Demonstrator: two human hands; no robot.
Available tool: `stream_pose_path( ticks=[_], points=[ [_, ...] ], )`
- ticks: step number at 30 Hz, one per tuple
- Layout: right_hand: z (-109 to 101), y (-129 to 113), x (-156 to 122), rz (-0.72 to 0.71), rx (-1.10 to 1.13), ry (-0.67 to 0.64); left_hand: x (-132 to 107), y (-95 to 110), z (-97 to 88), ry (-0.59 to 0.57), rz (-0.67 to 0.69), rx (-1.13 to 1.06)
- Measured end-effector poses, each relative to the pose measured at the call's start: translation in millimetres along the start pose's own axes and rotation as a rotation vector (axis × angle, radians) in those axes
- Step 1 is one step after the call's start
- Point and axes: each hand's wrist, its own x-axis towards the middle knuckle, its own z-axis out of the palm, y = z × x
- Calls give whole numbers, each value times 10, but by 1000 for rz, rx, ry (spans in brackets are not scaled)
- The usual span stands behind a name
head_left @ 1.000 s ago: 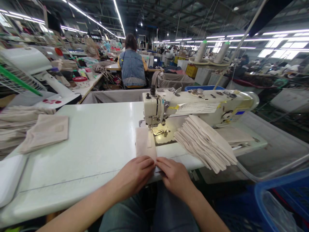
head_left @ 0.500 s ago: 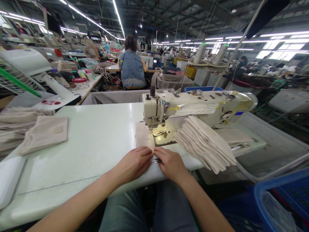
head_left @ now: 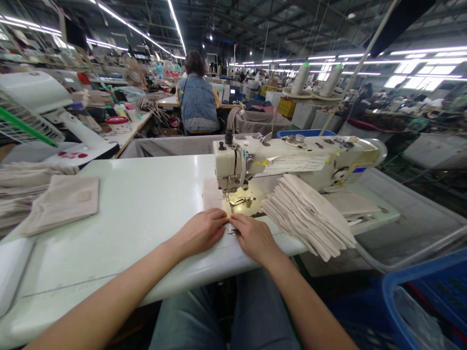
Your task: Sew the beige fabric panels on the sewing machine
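Note:
A beige fabric piece lies on the table under the head of a white sewing machine. My left hand rests on the near end of this fabric, its fingers closed together at the edge. Beside it, my right hand pinches the same near edge, the two sets of fingertips almost touching just in front of the needle area. Small metal scissors or snips show partly beside my right fingers. The fabric under both hands is hidden.
A fanned stack of beige pieces lies right of the needle. Folded beige fabric is piled at the left. A blue basket stands at lower right, a white fan at far left. A person in a denim vest sits ahead.
Both hands have moved a little forward, toward the needle, with the fabric. The piece has slid further under the machine head.

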Motion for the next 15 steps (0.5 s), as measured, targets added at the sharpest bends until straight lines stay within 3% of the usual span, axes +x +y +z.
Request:
stream_pose_path(
  ticks=[15],
  points=[
    [-24, 22, -111, 43, -9, 16, 198, -304, 10, -10, -59, 6]
  ],
)
